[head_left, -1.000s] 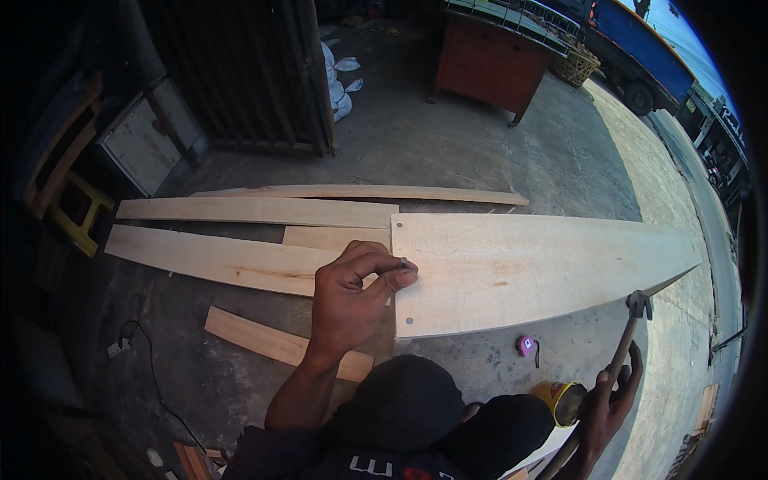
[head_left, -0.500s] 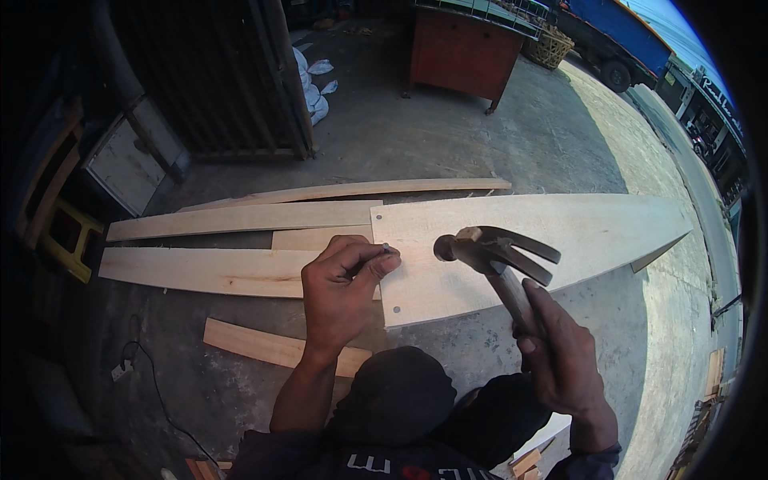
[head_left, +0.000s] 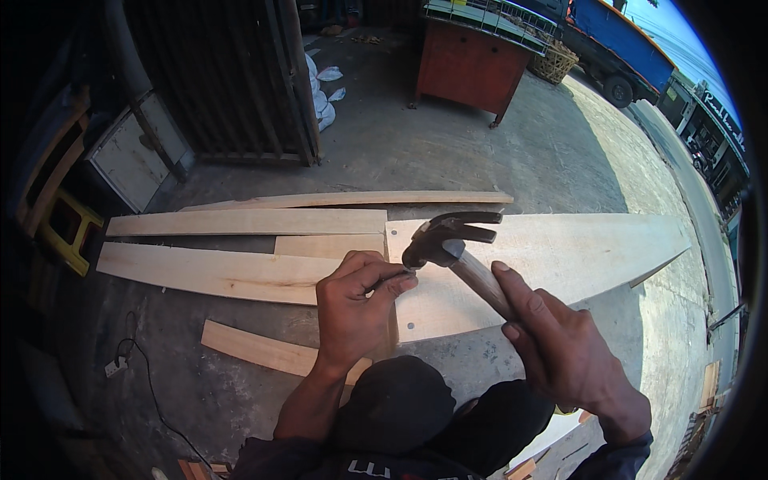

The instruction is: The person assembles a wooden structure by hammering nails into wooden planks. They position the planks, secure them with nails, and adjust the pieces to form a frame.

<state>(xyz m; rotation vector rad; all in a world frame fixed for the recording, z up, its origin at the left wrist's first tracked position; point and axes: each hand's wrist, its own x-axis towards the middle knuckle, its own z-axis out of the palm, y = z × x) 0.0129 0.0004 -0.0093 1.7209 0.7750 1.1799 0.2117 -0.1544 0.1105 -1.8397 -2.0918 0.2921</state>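
My left hand (head_left: 360,300) pinches a nail between thumb and fingertips at the left end of a wide pale wooden board (head_left: 552,260); most of the nail is hidden by the fingers. My right hand (head_left: 564,344) is wrapped round the wooden handle of a claw hammer (head_left: 484,284). The hammer's striking face is down at the nail, right by my left fingertips, and its claw points right. Two round grey nail heads show along the same board end, one on the far side and one on the near side.
Long planks (head_left: 200,268) lie to the left of the board, and a short offcut (head_left: 256,346) rests nearer me. A black cable (head_left: 156,392) trails over the concrete floor at left. Beyond stand a red cabinet (head_left: 468,68), white sacks (head_left: 320,100) and a yellow stool (head_left: 72,232).
The hammer has swung down and left, from above the board to the nail at my left fingertips. My left hand keeps its pinch; the view has shifted slightly.
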